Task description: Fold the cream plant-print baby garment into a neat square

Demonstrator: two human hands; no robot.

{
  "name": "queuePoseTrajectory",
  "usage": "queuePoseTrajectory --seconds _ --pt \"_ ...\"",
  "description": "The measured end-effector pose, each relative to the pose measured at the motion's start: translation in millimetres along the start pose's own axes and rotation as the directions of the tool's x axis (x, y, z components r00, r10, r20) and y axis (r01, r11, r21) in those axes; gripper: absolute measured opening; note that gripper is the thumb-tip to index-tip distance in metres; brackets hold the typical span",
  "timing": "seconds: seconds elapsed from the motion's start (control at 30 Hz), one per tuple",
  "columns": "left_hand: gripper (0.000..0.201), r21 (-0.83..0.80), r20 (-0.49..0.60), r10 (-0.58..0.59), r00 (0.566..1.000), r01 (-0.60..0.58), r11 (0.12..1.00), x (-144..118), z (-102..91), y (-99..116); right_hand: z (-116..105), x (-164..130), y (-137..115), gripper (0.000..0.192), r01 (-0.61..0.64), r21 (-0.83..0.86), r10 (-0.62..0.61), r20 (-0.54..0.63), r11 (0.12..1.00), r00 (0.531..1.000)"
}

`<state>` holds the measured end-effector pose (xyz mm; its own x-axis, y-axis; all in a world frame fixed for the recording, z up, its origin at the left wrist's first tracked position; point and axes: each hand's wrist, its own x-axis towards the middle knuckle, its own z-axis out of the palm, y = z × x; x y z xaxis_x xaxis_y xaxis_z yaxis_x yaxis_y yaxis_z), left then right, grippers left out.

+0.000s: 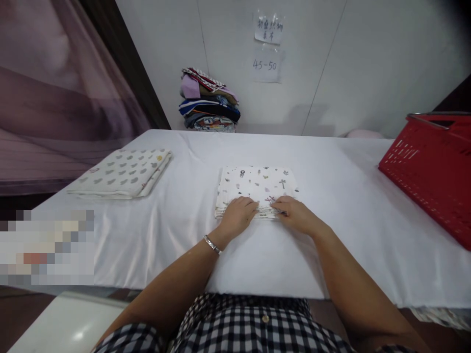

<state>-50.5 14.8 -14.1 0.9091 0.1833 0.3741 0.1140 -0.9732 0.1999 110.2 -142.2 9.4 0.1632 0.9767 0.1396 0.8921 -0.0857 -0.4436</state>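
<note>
White table (184, 245): both hands (238, 215) flat on folded cloth (257, 184); red basket's (430, 171) contents unseen.

bare sheet around folded cloth (257, 189), red basket (430, 171) blocking right

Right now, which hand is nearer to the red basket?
Right. The right hand rests on the near edge of the folded cloth, on the side toward the red basket; the left hand lies beside it, farther away.

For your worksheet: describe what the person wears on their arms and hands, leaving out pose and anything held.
Both forearms are bare, with no gloves. The left hand has a thin silver bracelet at the wrist. The right hand shows no jewellery. A black-and-white checked shirt with buttons shows below.
</note>
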Motion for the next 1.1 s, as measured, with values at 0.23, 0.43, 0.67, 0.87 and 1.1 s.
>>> queuePoseTrajectory --seconds 0.23,0.43,0.67,0.87,1.1 --pt "0.024 0.002 -0.006 0.008 1.000 -0.008 1.000 -2.2 -0.2 1.9 0.6 1.2 1.6 0.041 -0.005 -0.003 0.005 -0.015 1.000 1.000" --pt "0.029 0.015 0.023 0.011 1.000 -0.012 1.000 -0.9 -5.7 5.3 -0.6 -0.2 1.0 0.040 0.006 0.039 -0.005 -0.031 0.999 0.999" --pt "0.024 0.077 0.012 0.011 1.000 -0.012 0.997 2.7 1.9 3.3 1.5 1.6 -2.9 0.025 -0.021 -0.019 0.019 -0.060 1.000 0.998" --pt "0.025 0.050 -0.031 0.031 0.999 -0.030 0.998 1.5 2.6 1.4 8.4 4.4 0.2 0.026 0.014 -0.070 -0.021 -0.094 0.997 0.995" --pt "0.026 0.027 -0.072 0.046 0.996 -0.045 0.999 1.0 1.0 1.7 1.5 1.1 0.0 0.024 0.003 -0.081 -0.015 -0.137 0.997 0.990"
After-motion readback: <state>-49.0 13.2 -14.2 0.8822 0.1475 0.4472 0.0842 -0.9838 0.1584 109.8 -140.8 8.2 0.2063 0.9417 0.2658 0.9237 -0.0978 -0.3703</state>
